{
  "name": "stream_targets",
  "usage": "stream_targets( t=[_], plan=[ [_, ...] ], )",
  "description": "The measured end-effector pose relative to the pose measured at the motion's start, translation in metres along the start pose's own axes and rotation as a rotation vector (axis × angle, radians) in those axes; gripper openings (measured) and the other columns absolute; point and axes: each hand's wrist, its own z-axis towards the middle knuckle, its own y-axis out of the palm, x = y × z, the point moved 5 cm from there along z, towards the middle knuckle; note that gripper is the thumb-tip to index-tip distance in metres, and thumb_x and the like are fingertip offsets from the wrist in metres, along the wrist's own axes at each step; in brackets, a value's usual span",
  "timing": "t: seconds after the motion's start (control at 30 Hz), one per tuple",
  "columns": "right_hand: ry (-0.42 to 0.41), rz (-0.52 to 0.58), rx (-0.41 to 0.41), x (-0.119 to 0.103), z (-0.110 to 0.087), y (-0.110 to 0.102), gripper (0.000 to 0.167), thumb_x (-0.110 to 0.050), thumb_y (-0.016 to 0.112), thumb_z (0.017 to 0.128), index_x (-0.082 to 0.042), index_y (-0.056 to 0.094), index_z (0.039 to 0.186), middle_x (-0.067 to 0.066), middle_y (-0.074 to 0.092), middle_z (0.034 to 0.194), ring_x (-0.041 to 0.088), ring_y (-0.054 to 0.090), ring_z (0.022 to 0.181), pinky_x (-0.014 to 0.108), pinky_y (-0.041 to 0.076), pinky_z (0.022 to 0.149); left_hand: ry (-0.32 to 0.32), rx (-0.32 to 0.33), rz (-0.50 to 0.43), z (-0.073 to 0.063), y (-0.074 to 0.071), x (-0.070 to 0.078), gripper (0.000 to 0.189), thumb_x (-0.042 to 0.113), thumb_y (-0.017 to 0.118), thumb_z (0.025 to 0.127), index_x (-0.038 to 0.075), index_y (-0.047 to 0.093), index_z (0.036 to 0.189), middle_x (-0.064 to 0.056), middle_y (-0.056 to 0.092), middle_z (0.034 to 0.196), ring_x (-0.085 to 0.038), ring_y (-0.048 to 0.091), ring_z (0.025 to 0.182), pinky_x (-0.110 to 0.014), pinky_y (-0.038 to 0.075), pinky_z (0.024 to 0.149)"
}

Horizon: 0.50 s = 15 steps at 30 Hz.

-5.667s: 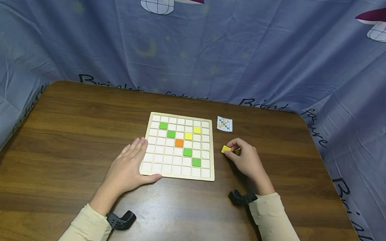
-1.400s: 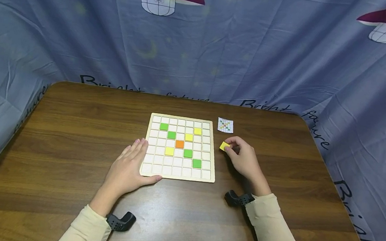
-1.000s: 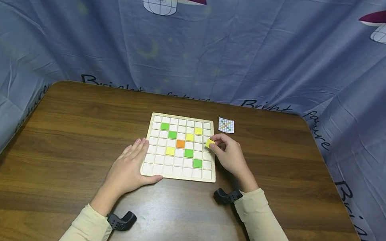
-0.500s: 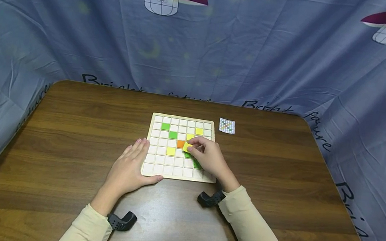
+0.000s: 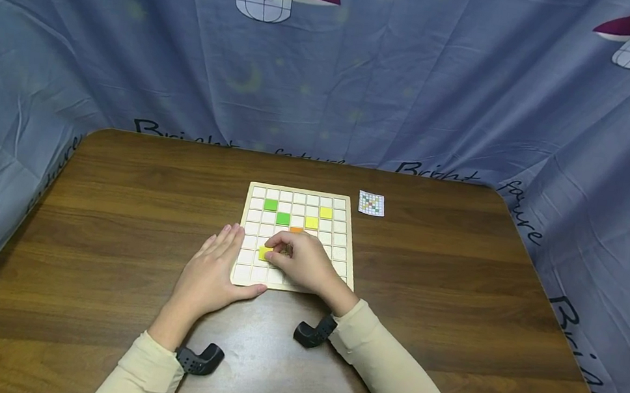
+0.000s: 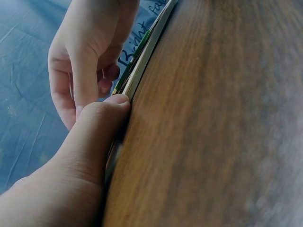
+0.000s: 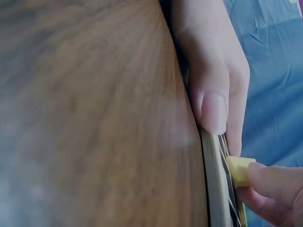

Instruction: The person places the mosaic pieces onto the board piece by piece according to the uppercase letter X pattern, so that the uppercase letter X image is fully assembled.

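A pale wooden grid board (image 5: 249,273) lies flat on the table, with green tiles (image 5: 270,205), yellow tiles (image 5: 325,213) and a partly covered orange tile (image 5: 296,229) in its cells. My right hand (image 5: 307,262) pinches a square yellow tile (image 5: 264,254) between thumb and fingers over the board's lower left part. In the right wrist view that yellow tile (image 7: 240,171) is tilted at the board's surface. My left hand (image 5: 208,273) lies with straight fingers along the board's left edge, its thumb at the front edge. The right hand hides several cells and tiles.
A small printed card (image 5: 371,204) with a coloured grid pattern lies right of the board's far corner. Beneath everything is a brown wooden table (image 5: 460,260), with a blue printed curtain (image 5: 329,80) behind it and at both sides.
A yellow tile was added at lower left of the orange one. My right hand then carried another yellow tile leftward from beside the board to its lower left. The left hand stayed put.
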Motion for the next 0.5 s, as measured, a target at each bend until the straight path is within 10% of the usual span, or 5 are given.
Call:
stream_targets(
  t=[0.5],
  plan=[
    [-0.152, -0.225, -0.060, -0.0110, 0.0010, 0.0047, 0.013, -0.028, 0.074, 0.090, -0.019, 0.080, 0.097, -0.008, 0.070, 0.093, 0.011, 0.059, 0.091, 0.027, 0.049, 0.083, 0.005, 0.009, 0.004, -0.0010, -0.0010, 0.0008, 0.119, 0.080, 0.061, 0.074, 0.000, 0.027, 0.155, -0.015, 0.028, 0.162, -0.028, 0.022, 0.153, -0.045, 0.021, 0.126]
  ],
)
